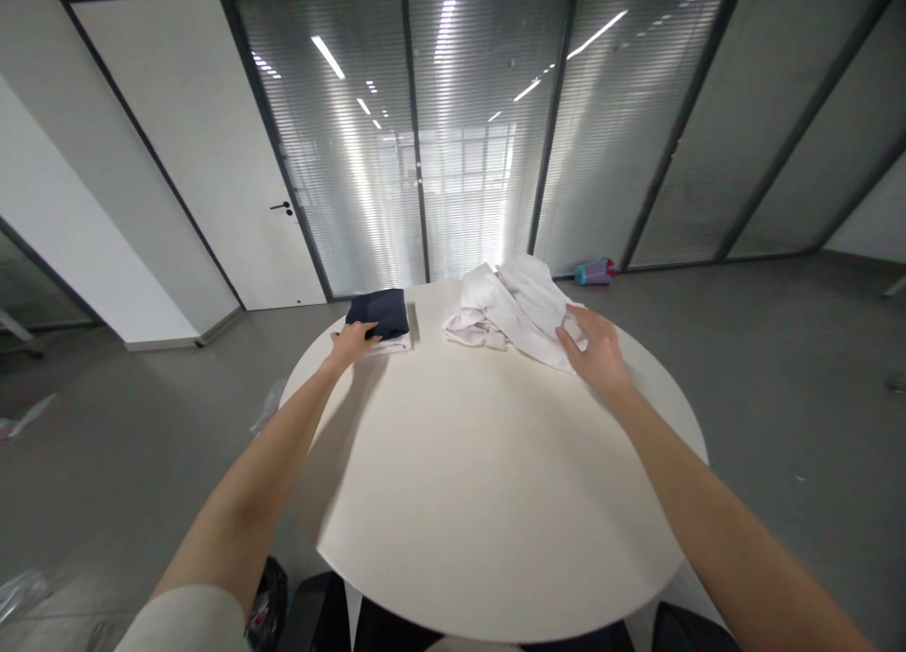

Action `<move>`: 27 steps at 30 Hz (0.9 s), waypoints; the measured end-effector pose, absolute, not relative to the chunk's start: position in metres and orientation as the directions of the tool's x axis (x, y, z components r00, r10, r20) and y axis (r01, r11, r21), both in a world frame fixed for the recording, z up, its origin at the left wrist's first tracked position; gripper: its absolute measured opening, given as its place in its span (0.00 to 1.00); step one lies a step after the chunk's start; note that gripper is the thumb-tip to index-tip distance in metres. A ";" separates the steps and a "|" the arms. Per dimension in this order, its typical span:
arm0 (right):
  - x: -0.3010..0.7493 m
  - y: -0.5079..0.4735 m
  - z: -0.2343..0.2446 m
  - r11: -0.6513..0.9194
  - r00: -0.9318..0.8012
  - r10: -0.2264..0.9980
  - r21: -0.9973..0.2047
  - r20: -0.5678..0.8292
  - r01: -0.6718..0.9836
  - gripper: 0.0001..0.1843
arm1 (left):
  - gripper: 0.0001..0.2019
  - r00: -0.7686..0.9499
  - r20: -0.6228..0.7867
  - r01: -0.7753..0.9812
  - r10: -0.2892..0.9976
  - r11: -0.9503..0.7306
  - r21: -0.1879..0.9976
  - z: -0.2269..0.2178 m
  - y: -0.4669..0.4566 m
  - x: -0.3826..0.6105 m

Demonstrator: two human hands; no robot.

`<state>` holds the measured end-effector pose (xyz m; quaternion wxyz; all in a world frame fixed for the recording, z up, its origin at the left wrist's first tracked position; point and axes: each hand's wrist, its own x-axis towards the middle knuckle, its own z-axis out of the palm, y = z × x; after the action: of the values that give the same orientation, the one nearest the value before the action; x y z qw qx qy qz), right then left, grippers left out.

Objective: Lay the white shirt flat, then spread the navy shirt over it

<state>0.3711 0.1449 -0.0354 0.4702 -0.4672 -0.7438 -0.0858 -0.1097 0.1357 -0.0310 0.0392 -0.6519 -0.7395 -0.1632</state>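
Observation:
A folded dark navy cloth (378,312) lies on a folded white cloth (391,346) at the far left of the round table. My left hand (352,342) touches the near left side of this stack, its fingers stretched along the edge. To the right of the stack a crumpled white garment (506,303) is spread in loose folds near the far edge. At the garment's right end is my right hand (595,345), thumb and fingers apart, with the fingertips against the fabric. Part of the right fingers' contact with the cloth is hard to make out.
The white round table (495,501) stands between my arms. Dark chairs (316,614) are tucked at its near side. A blue and pink object (595,272) lies on the floor by the glass wall. Clear plastic (269,407) is on the floor at left, near a white door (205,152).

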 end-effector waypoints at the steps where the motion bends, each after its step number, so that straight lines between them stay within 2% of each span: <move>1: 0.371 0.144 -0.035 0.557 -0.129 0.614 -0.312 0.779 0.770 0.28 | 0.19 -0.146 0.286 0.977 0.947 0.092 0.193 -0.031 0.137 -0.109; 4: 0.368 0.142 -0.035 0.556 -0.138 0.622 -0.311 0.771 0.771 0.28 | 0.15 -0.143 0.355 0.975 0.924 0.070 0.212 -0.029 0.139 -0.105; 7: 0.366 0.138 -0.034 0.549 -0.140 0.612 -0.291 0.778 0.783 0.27 | 0.16 -0.185 0.472 0.962 0.862 0.060 0.266 -0.021 0.139 -0.100; 10: 0.363 0.131 -0.029 0.534 -0.111 0.573 -0.267 0.812 0.802 0.25 | 0.20 -0.297 0.612 0.926 0.733 0.063 0.373 -0.005 0.138 -0.098; 13: 0.357 0.123 -0.023 0.559 -0.096 0.513 -0.247 0.853 0.792 0.22 | 0.17 -0.429 0.694 0.862 0.579 0.032 0.506 0.013 0.129 -0.093; 15: 0.350 0.117 -0.019 0.611 -0.117 0.504 -0.258 0.856 0.748 0.21 | 0.13 -0.507 0.714 0.767 0.484 -0.124 0.629 0.024 0.116 -0.085; 17: 0.339 0.110 -0.017 0.680 -0.180 0.540 -0.301 0.822 0.668 0.21 | 0.12 -0.553 0.707 0.594 0.440 -0.387 0.705 0.031 0.099 -0.072; 19: 0.326 0.102 -0.017 0.737 -0.284 0.591 -0.362 0.755 0.571 0.23 | 0.17 -0.544 0.687 0.383 0.482 -0.586 0.714 0.033 0.079 -0.053; 21: 0.312 0.091 -0.018 0.771 -0.429 0.621 -0.410 0.656 0.488 0.30 | 0.22 -0.510 0.631 0.200 0.585 -0.633 0.748 0.030 0.058 -0.033; 24: 0.293 0.072 -0.026 0.799 -0.663 0.591 -0.446 0.459 0.403 0.51 | 0.25 -0.464 0.458 0.032 0.758 -0.502 0.864 0.015 0.030 -0.008; 25: 0.288 0.066 -0.030 0.793 -0.712 0.582 -0.465 0.392 0.393 0.59 | 0.25 -0.436 0.406 0.019 0.803 -0.443 0.896 0.008 0.023 -0.003; 27: 0.278 0.055 -0.039 0.755 -0.745 0.598 -0.519 0.295 0.400 0.71 | 0.26 -0.338 0.359 0.103 0.870 -0.345 0.933 -0.005 0.013 0.003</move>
<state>0.2778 0.0554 -0.0390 0.2280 -0.2746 -0.9086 0.2168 0.0030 0.0128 -0.0054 -0.2930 -0.4950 -0.4915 -0.6538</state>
